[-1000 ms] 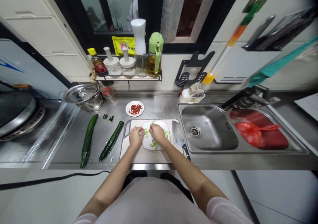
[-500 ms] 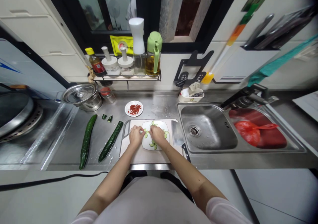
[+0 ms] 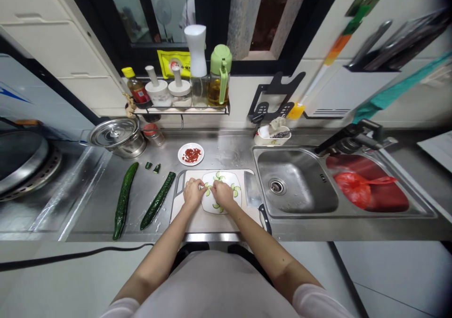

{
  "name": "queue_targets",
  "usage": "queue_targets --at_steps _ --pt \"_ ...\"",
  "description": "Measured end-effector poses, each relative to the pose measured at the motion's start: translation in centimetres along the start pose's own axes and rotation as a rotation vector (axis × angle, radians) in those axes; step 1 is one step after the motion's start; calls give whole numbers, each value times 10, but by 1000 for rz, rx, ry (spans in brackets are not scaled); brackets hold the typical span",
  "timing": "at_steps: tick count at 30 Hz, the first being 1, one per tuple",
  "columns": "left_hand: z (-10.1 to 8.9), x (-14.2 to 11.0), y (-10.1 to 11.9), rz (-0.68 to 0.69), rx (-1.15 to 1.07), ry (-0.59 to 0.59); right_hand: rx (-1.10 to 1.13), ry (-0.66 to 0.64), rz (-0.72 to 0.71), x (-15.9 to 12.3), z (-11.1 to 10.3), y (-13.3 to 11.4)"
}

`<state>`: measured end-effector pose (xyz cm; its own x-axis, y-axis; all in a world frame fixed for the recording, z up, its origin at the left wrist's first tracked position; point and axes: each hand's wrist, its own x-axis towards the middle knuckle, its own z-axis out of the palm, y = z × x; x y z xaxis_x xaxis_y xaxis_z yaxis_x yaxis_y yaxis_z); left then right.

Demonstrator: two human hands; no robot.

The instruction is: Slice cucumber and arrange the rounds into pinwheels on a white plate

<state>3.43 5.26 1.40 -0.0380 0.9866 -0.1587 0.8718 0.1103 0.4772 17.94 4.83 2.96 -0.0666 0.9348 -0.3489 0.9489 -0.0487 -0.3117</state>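
While the left hand (image 3: 193, 192) curls, the right hand (image 3: 222, 194) leans inward.

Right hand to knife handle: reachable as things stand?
Likely yes: the right hand is over the plate, and the knife handle lies uncovered to its right, with nothing tall between.

Kitchen: s/s dbl sink (image 3: 300, 186), lidded pot (image 3: 133, 144), wall-hung knives (image 3: 395, 47), seasoning btls (image 3: 137, 90) on shelf (image 3: 183, 111).
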Motion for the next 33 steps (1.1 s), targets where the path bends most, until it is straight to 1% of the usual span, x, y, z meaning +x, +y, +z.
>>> queue_targets --at_steps 3,5,13,17,22,28,33 --pt "0 1 0 -3 8 -3 6 23 66 2 -1 2" --pt "0 1 0 -5 11 -5 10 26 81 4 -1 2" --pt "-3 0 3 -17 16 -26 8 18 81 3 -3 3" --pt "-5 0 5 -14 32 -31 54 47 78 0 -7 3" --pt "-5 1 6 -13 59 -32 213 170 101 -7 -16 16" --pt "-4 1 8 1 74 -22 442 383 89 -17 -24 54" --pt "-4 0 12 15 90 -15 566 541 121 -31 -30 83"
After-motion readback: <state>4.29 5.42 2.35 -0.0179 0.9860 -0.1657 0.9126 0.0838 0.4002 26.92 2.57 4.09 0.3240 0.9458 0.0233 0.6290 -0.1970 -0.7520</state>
